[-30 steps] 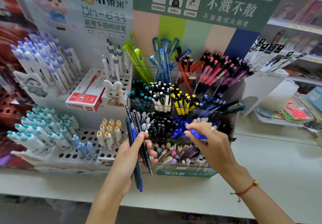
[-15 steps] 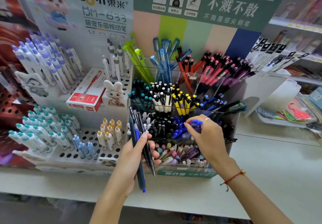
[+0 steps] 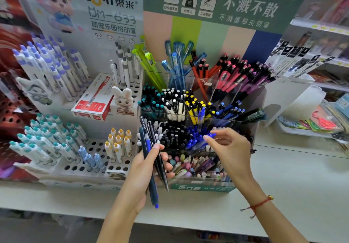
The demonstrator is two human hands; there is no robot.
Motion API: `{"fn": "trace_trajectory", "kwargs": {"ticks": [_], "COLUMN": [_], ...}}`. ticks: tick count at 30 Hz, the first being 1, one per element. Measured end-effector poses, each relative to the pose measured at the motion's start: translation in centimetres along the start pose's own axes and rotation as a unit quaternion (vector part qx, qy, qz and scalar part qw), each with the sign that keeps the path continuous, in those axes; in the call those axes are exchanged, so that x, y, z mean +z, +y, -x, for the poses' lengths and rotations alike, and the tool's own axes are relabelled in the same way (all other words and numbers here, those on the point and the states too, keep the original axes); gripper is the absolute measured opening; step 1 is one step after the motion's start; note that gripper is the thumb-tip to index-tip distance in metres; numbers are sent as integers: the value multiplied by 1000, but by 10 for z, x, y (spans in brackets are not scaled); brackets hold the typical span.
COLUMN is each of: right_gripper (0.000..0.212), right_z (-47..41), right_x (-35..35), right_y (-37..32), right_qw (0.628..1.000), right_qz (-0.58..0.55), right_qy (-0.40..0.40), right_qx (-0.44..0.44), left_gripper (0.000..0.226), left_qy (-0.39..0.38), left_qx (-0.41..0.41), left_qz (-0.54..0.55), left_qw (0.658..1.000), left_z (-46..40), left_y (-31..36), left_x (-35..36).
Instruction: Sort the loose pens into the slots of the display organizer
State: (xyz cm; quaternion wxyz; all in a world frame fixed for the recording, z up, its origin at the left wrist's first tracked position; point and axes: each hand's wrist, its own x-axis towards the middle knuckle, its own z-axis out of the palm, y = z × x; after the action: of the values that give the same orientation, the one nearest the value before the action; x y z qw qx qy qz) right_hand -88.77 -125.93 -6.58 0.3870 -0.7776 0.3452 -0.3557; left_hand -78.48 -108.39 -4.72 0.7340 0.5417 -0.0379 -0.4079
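Left hand (image 3: 145, 169): clamped around a bundle of loose pens (image 3: 151, 159), dark blue and black, held upright just left of the display organizer (image 3: 204, 188). Right hand (image 3: 229, 149): fingertips pinching one blue pen (image 3: 207, 137) over the organizer's slot of blue pens (image 3: 194, 138), beside the black ones. Red cord bracelet (image 3: 258, 204) on right wrist. Organizer stands on a pale shelf (image 3: 292, 186)

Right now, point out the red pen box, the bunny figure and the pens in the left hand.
red pen box (image 3: 92, 102), head view, on its top face.
bunny figure (image 3: 123, 100), head view, on its face.
pens in the left hand (image 3: 151, 178), head view, on the blue barrel below the fingers.
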Motion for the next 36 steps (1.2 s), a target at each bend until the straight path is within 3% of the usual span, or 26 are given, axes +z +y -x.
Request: {"fn": "trace_trajectory", "kwargs": {"ticks": [2,4,8,11,15,24,28,32,36], "right_gripper": [14,16,23,22,16,19,18,16,21], "right_z": [2,-2,-10,-6,-21,-36,-27,-29,-36], "right_x": [4,11,18,12,5,6,4,18,16], "right_y": [3,4,17,12,-20,-14,0,4,1], "right_qw": [992,959,912,921,957,936,918,912,917], "right_qz": [102,231,358,315,188,270,291,312,342], "right_qy": [-3,-12,-58,-56,28,23,47,15,-46], "right_qx": [-76,-161,-191,-223,-219,-224,-266,-266,-199], "left_gripper": [20,19,18,18,20,25,25,25,27], "left_qy": [1,-2,-22,-33,-27,-66,-67,-92,-137], "left_qx": [-3,-6,-7,-3,-7,-26,-31,-50,-59], "left_qz": [-1,-2,-1,0,27,65,75,74,54], "left_qw": [1000,1000,1000,999,999,995,994,992,987], "left_z": [0,-1,1,4,5,7,7,9,11], "left_y": [0,0,1,3,3,-1,-3,-4,-5], "left_x": [1,4,10,9,13,13,9,10,7]}}
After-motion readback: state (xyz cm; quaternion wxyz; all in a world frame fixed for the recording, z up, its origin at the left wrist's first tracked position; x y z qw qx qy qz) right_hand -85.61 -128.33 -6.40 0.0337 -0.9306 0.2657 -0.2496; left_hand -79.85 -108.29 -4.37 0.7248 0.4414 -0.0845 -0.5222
